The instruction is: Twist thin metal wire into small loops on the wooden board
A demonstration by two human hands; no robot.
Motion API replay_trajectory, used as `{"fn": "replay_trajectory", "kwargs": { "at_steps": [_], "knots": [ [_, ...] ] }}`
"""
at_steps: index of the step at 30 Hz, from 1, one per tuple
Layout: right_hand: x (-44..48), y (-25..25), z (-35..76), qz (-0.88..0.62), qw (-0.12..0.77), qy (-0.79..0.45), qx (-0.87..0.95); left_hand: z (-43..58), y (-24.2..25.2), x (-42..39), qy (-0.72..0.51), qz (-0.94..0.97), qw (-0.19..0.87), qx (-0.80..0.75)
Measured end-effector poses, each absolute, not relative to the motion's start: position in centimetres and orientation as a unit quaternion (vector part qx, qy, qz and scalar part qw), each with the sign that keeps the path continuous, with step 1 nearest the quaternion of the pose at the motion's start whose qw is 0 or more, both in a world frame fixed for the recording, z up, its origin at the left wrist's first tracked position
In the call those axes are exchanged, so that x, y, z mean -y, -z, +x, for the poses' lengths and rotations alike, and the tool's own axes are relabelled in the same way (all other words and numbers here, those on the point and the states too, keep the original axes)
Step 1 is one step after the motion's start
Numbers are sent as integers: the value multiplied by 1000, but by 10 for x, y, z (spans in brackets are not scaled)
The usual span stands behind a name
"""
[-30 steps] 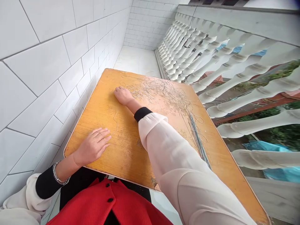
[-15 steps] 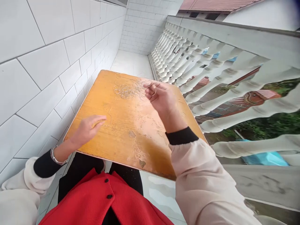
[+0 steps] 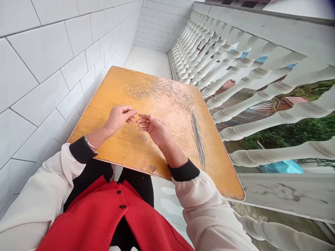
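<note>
Over the near-left half of a worn wooden table, my two hands come together with fingertips nearly touching. My left hand pinches a thin wire between thumb and forefinger; little of it shows. My right hand is closed loosely at the same wire, its fingers curled toward the left ones. Beyond my hands lies a tangled heap of thin wire loops, which spreads across to the right. A bundle of straight grey wires lies lengthwise to the right of my right hand.
A white tiled wall runs close along the left. White balusters line the right side, beside the table edge. Worn patches mark the tabletop near its front edge. My lap is just below that edge.
My right hand has come back from the heap of loops toward me and left, to meet my left hand. My left hand has moved up and right. The straight wire bundle is now uncovered.
</note>
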State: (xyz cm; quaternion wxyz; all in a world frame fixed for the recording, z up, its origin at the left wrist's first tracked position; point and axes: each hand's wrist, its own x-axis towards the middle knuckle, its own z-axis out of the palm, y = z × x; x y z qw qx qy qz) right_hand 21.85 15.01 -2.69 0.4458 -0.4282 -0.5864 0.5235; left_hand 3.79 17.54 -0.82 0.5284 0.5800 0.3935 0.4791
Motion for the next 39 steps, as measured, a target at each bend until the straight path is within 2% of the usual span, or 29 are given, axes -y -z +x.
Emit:
{"fn": "replay_trajectory", "kwargs": {
  "at_steps": [8,15,21,26,33,35,39],
  "knots": [
    [-136,32,202,-474,462,-509,550,37,17,-178,-490,587,492,-416],
    [-151,29,236,-528,519,-398,541,13,-7,-177,-479,556,502,-458],
    [-163,28,266,-556,620,-284,474,0,-19,-173,-398,632,473,-467],
    [-169,30,275,-532,675,-336,386,-1,-20,-173,-346,679,438,-478],
    [-179,37,286,-548,671,-394,308,-2,-11,-182,-325,700,426,-472],
    [-182,39,291,-571,658,-338,356,-2,-9,-183,-331,692,424,-481],
    [-175,34,289,-585,646,-108,478,2,-9,-183,-343,674,412,-508]
  ]
}}
